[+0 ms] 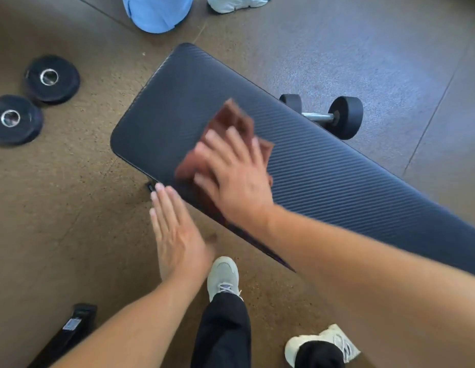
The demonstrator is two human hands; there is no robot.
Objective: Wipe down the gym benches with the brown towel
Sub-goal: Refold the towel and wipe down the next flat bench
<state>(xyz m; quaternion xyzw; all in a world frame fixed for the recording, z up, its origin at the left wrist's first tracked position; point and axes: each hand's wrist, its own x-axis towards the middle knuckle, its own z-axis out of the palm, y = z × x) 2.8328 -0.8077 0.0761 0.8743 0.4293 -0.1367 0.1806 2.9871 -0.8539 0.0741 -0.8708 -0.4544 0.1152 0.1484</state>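
both forearms reach in from the lower edge of the view, above black trouser legs and two pale shoes [223, 274] standing on the brown speckled floor [71, 221]. right hand [235, 179] lies flat, fingers spread, palm pressed down on the brown towel [232, 128], which is bunched on the black ribbed bench pad [337, 176] close to its near long edge, toward the rounded end at the left. towel corners stick out past the fingertips toward the far edge; hand and towel are motion-blurred. left hand [175, 235] is open and flat with fingers together, holding nothing, hovering just off the pad's near edge over the floor. beyond the far edge, a black dumbbell [334, 116] lies on the floor, partly hidden by the pad. two black weight plates [51, 78] lie side by side, well off the rounded end.
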